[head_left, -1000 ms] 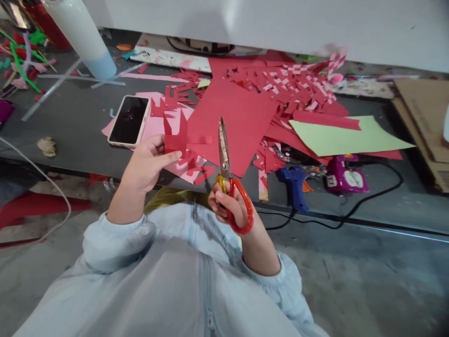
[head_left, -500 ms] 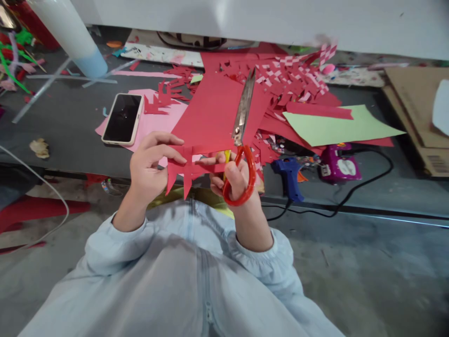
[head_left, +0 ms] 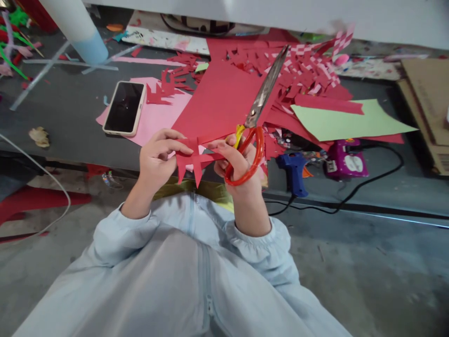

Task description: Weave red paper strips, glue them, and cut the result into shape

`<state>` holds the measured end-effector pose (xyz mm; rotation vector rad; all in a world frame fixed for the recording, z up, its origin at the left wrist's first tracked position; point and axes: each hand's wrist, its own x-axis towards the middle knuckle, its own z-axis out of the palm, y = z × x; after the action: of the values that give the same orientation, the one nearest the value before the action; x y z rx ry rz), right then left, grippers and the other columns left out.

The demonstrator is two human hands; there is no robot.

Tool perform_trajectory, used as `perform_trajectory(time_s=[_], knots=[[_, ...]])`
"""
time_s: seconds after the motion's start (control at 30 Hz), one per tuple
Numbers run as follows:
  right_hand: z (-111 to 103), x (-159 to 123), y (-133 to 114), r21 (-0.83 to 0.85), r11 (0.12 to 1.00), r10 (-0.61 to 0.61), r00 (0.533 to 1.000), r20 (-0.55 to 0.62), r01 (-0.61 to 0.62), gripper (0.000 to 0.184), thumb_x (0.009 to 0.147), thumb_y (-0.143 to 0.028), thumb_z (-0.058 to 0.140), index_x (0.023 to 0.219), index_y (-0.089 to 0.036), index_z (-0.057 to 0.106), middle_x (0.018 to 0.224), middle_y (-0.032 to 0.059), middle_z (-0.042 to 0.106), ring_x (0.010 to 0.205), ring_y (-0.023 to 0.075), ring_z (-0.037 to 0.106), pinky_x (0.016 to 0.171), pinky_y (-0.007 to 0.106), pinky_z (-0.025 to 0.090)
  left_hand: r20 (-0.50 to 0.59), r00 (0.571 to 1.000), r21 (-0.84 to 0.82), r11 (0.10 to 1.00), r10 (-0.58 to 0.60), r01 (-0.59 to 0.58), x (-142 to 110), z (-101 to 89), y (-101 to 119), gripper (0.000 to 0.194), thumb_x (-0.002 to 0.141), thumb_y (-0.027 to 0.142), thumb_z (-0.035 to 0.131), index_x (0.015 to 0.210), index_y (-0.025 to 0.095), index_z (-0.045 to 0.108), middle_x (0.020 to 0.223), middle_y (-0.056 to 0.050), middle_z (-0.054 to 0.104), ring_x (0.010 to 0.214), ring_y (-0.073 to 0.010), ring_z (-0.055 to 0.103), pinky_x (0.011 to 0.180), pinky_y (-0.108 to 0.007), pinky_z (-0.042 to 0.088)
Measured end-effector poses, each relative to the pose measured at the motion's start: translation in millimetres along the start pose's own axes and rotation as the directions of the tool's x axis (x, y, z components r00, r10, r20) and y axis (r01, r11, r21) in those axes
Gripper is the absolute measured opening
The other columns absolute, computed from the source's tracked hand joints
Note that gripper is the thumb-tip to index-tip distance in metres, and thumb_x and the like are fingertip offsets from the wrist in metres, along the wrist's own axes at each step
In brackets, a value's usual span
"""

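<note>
My left hand (head_left: 157,157) pinches the left part of a red paper cutout (head_left: 196,161), whose pointed tails hang down over the table's near edge. At the cutout's right side, my right hand (head_left: 242,161) keeps hold of scissors (head_left: 261,100) by their orange and yellow handles. The scissors' blades lie together and point up and to the right, away from me. Fingertips of my right hand also touch the cutout's strips. Beneath the blades and beyond my hands lies a large red paper sheet (head_left: 217,98).
Left of the sheet, a phone (head_left: 125,108) rests on pink paper (head_left: 156,122). Red scraps and woven checkered strips (head_left: 308,70) pile up behind. Rightward are green paper (head_left: 351,126), a blue glue gun (head_left: 293,173), a purple box (head_left: 345,161) with a black cord, and cardboard (head_left: 426,98).
The scissors have tilted further to the right in my right hand, its thumb now reaching toward the cutout. Both hands and the cutout sit slightly higher and further right in view.
</note>
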<state>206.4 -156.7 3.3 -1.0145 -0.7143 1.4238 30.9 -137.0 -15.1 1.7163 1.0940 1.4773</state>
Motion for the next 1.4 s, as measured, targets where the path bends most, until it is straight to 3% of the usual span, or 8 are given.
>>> perform_trajectory(time_s=[0.27, 0.4, 0.5, 0.67, 0.8, 1.03, 1.23, 1.4], knots=[[-5.2, 5.0, 0.8, -0.039, 0.995, -0.095, 0.995, -0.013, 0.095, 0.046, 0.071, -0.060, 0.077, 0.078, -0.025, 0.048, 0.071, -0.0043, 0.059, 0.039, 0.0026, 0.031, 0.035, 0.021, 0.024, 0.046, 0.992, -0.059, 0.992, 0.118, -0.115, -0.6, -1.5, -11.1, 0.018, 0.076, 0.008, 0.069, 0.079, 0.024, 0.078, 0.086, -0.002, 0.072, 0.080, -0.0133, 0.069, 0.065, -0.022, 0.051], [-9.1, 7.1, 0.3, -0.171, 0.981, -0.102, 0.994, -0.043, 0.094, 0.048, 0.067, -0.051, 0.084, 0.078, -0.026, 0.043, 0.064, -0.0091, 0.040, 0.042, 0.0035, 0.032, 0.037, 0.020, 0.028, 0.083, 0.990, 0.005, 0.994, 0.112, -0.113, -3.0, -2.3, -3.0, 0.017, 0.076, 0.008, 0.069, 0.078, 0.022, 0.079, 0.086, -0.003, 0.072, 0.083, -0.0138, 0.069, 0.067, -0.022, 0.052], [-9.8, 7.6, -1.2, -0.197, 0.977, -0.094, 0.992, -0.083, 0.077, 0.044, 0.065, -0.039, 0.084, 0.081, -0.026, 0.045, 0.066, -0.0091, 0.041, 0.046, 0.0043, 0.040, 0.038, 0.019, 0.029, 0.106, 0.990, -0.011, 0.995, 0.095, -0.094, -4.7, -3.1, 0.3, 0.016, 0.075, 0.009, 0.069, 0.078, 0.021, 0.079, 0.087, -0.004, 0.073, 0.085, -0.0146, 0.069, 0.070, -0.023, 0.054], [-11.9, 9.6, -3.0, -0.151, 0.987, -0.068, 0.993, -0.101, 0.052, 0.045, 0.062, -0.034, 0.083, 0.083, -0.026, 0.044, 0.064, -0.0102, 0.041, 0.044, 0.0037, 0.037, 0.037, 0.019, 0.026, 0.132, 0.977, -0.262, 0.945, -0.166, 0.196, -6.7, -8.2, -2.3, 0.031, 0.073, 0.010, 0.057, 0.091, 0.024, 0.079, 0.094, -0.002, 0.076, 0.085, -0.0144, 0.071, 0.073, -0.025, 0.057], [-13.6, 9.6, -3.8, -0.187, 0.982, -0.039, 0.999, -0.037, 0.031, 0.047, 0.060, -0.032, 0.084, 0.083, -0.027, 0.044, 0.061, -0.0111, 0.039, 0.042, 0.0041, 0.034, 0.036, 0.020, 0.022, 0.255, 0.868, -0.335, 0.803, -0.426, 0.492, -2.3, -11.0, 3.5, 0.031, 0.081, 0.036, 0.062, 0.107, 0.024, 0.075, 0.086, -0.003, 0.076, 0.073, -0.0137, 0.070, 0.063, -0.022, 0.055], [-13.0, 10.8, -2.4, -0.272, 0.962, 0.024, 0.998, 0.060, -0.007, 0.044, 0.062, -0.037, 0.086, 0.081, -0.027, 0.048, 0.057, -0.0106, 0.042, 0.041, 0.0049, 0.034, 0.035, 0.020, 0.024, 0.328, 0.835, 0.026, 0.888, -0.441, 0.459, 6.3, -5.0, 18.3, 0.024, 0.074, 0.039, 0.078, 0.073, 0.016, 0.073, 0.070, -0.001, 0.069, 0.063, -0.0104, 0.058, 0.060, -0.022, 0.047], [-26.4, 11.5, -4.9, -0.277, 0.957, -0.103, 0.993, -0.061, 0.082, 0.041, 0.067, -0.044, 0.083, 0.077, -0.025, 0.049, 0.067, -0.0057, 0.058, 0.040, 0.0032, 0.032, 0.034, 0.020, 0.022, 0.160, 0.818, -0.110, 0.814, -0.552, 0.570, 8.2, -5.7, 10.7, 0.018, 0.068, 0.030, 0.078, 0.066, 0.016, 0.068, 0.063, 0.002, 0.064, 0.057, -0.0084, 0.054, 0.057, -0.021, 0.044], [-43.5, -4.9, -7.0, -0.341, 0.940, -0.032, 0.999, -0.035, 0.018, 0.046, 0.071, -0.061, 0.078, 0.073, -0.024, 0.051, 0.060, -0.0057, 0.053, 0.040, 0.0041, 0.032, 0.034, 0.020, 0.021, 0.070, 0.803, -0.229, 0.774, -0.591, 0.590, 12.0, -9.5, 4.1, 0.018, 0.063, 0.027, 0.079, 0.060, 0.017, 0.064, 0.059, 0.004, 0.060, 0.056, -0.0071, 0.051, 0.056, -0.021, 0.043]])
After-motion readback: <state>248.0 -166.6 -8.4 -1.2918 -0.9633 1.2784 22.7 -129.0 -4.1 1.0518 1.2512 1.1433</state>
